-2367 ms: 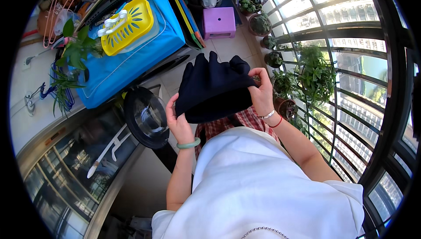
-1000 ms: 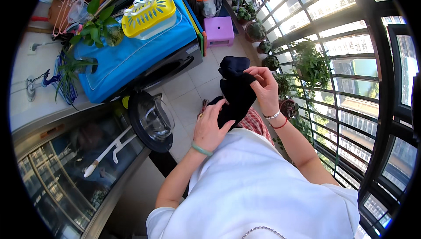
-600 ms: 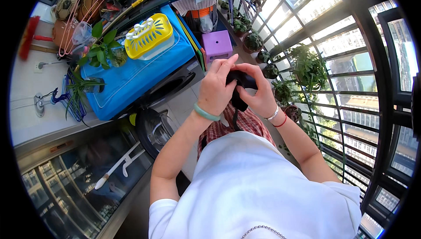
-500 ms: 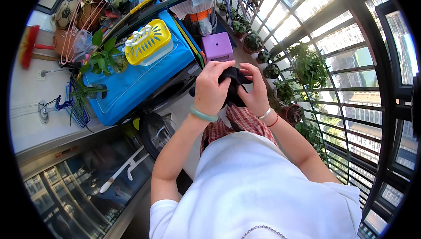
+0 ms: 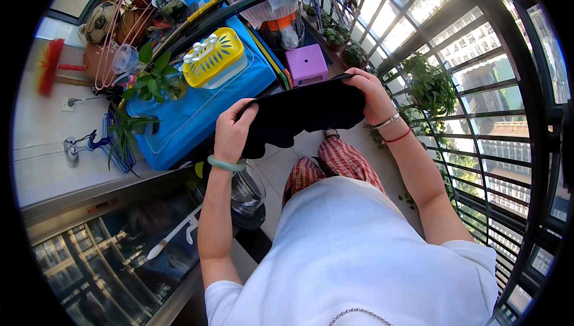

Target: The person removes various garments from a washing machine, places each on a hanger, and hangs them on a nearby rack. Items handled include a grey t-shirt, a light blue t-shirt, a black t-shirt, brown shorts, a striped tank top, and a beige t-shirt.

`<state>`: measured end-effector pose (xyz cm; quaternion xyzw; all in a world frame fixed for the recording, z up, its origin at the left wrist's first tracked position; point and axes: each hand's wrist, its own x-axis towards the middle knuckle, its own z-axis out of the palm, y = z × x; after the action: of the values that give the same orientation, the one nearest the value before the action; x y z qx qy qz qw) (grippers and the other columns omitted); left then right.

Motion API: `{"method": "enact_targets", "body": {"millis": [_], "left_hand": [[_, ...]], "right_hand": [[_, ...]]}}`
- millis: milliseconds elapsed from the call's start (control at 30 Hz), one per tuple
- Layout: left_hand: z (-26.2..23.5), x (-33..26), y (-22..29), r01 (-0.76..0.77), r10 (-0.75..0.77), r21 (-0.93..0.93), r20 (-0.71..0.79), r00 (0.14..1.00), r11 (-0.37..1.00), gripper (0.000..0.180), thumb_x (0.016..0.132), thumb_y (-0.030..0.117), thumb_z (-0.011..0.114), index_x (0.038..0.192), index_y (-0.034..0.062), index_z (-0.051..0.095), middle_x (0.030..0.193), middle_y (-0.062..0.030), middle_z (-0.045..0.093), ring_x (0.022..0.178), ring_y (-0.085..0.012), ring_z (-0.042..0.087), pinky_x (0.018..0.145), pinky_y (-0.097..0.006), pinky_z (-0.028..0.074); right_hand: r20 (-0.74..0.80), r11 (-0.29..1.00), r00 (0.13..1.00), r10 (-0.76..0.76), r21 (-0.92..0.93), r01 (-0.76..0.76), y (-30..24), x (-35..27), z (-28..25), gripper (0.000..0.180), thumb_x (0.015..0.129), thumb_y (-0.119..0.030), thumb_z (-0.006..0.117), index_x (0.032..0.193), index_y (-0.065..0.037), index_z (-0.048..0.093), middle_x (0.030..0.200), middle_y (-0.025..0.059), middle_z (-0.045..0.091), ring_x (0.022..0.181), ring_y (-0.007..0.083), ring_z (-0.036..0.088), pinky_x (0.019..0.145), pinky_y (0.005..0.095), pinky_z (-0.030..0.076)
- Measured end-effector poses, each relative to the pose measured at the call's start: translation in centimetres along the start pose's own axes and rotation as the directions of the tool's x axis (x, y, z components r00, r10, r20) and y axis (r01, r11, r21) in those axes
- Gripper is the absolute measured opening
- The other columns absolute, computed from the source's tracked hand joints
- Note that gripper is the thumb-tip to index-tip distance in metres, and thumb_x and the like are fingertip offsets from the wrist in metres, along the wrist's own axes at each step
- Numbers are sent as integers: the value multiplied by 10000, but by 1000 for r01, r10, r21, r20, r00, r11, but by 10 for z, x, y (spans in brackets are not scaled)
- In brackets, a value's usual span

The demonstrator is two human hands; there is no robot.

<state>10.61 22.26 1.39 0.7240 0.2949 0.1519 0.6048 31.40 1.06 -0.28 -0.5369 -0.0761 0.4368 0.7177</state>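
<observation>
A black piece of cloth [image 5: 302, 113], perhaps a garment, hangs stretched out in front of me above the tiled floor. My left hand [image 5: 232, 128], below a pale green bangle, pinches its left upper corner between thumb and fingers. At the other end my right hand [image 5: 373, 96], with a silver bracelet and a red cord at the wrist, grips the right upper corner. The upper edge runs nearly straight between both hands, and the lower edge falls in uneven folds. What kind of garment it is cannot be made out.
To the left, a blue cover [image 5: 179, 125] carries a yellow slotted box [image 5: 212, 60] and potted greenery. A round glass door [image 5: 245, 197] stands open below it. Beyond the cloth sits a purple stool [image 5: 307, 64]. Hanging plants [image 5: 430, 84] line the barred window. A white brush [image 5: 173, 236] lies lower left.
The black cloth was bunched up between my two close hands. My hands have since moved apart, left and right, and the cloth is spread wide between them.
</observation>
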Motion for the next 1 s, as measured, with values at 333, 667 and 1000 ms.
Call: {"method": "enact_targets", "body": {"millis": [333,667,1000], "left_hand": [[-2,-8,-10,-66,68,-128,11,998,990,141,868,116,639,986,38,644,812,24,583,739,-48,518,662,-190,413],[58,19,5,-221,321,417,-187,928,882,130,855,166,708,957,89,686,676,-44,527,596,-119,505,541,-260,394],[105,76,-51,-24,-12,-94,-361,932,995,180,932,5,558,1085,81,616,941,1,593,802,-63,579,581,-229,480]], "right_hand": [[154,773,984,-87,-612,164,-39,-7,3,176,812,-151,554,898,-10,615,788,-44,562,752,29,502,686,188,406],[201,223,886,-417,-923,314,-6,24,-42,189,747,-72,568,899,11,642,838,170,649,794,358,620,755,358,501],[325,646,928,-181,-673,362,-23,76,-69,211,720,-7,553,917,-11,628,765,147,610,722,314,594,675,369,483]]}}
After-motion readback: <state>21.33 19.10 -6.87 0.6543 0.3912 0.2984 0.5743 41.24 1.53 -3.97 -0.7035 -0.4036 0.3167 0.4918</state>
